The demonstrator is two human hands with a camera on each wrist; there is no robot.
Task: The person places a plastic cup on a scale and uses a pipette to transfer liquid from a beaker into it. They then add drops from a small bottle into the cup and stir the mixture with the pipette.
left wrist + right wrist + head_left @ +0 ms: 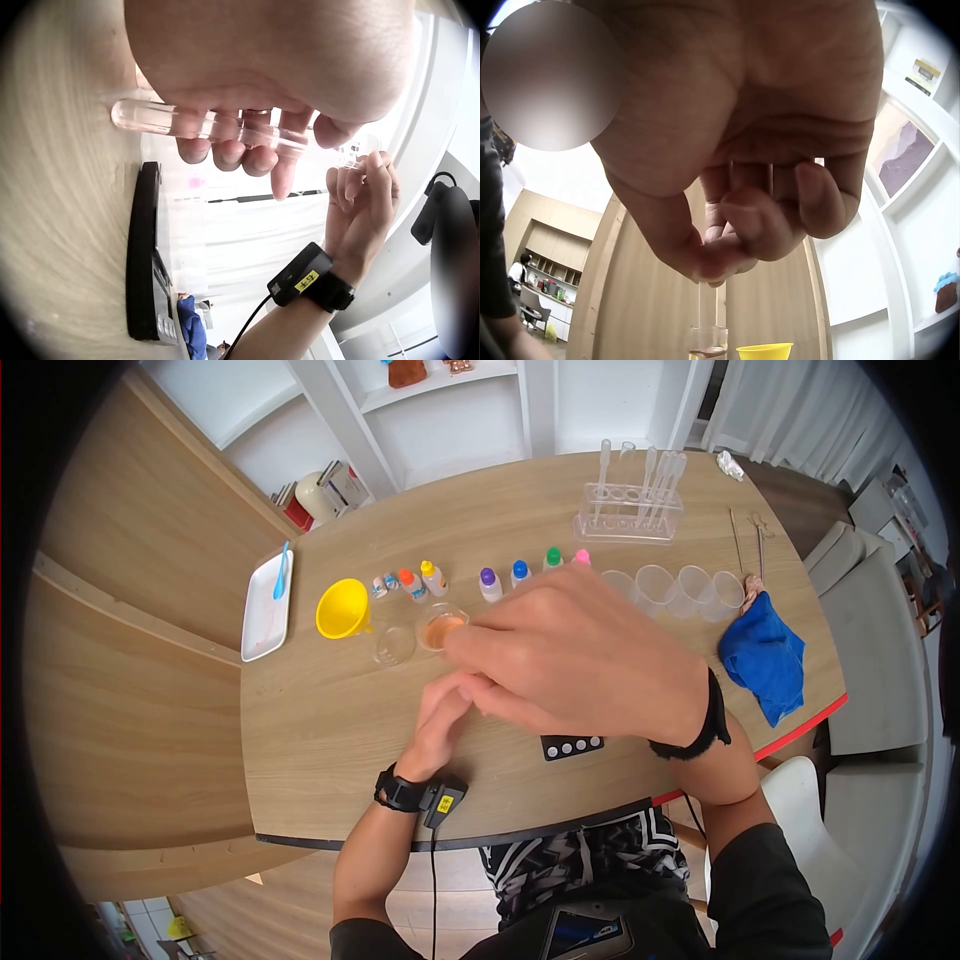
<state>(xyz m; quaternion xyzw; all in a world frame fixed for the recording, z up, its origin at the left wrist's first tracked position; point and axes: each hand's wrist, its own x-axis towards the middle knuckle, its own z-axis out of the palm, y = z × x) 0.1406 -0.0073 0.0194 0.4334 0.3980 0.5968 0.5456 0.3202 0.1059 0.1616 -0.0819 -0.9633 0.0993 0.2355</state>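
In the left wrist view, my left hand (pixel 441 722) holds a clear test tube (pixel 146 116) upright, fingers wrapped along its side, its rounded bottom close over the table. The tube is hidden in the head view. Above the tube's mouth, my right hand (pixel 560 650) pinches a clear dropper (pixel 358 152), mostly covered by the fingers. A thin clear stem (pixel 701 304) shows below those fingertips in the right wrist view. Beyond the hands stands a small beaker (pixel 440 628) of orange liquid, beside a clear round dish (pixel 393 647).
A yellow funnel (pixel 343 608) and a white tray (pixel 267 605) are on the left. Small bottles with coloured caps (pixel 489 582) line the back. Further right are clear cups (pixel 655 590), a test tube rack (pixel 628 528) and a blue cloth (pixel 765 650). A black device (pixel 572 747) lies near the front.
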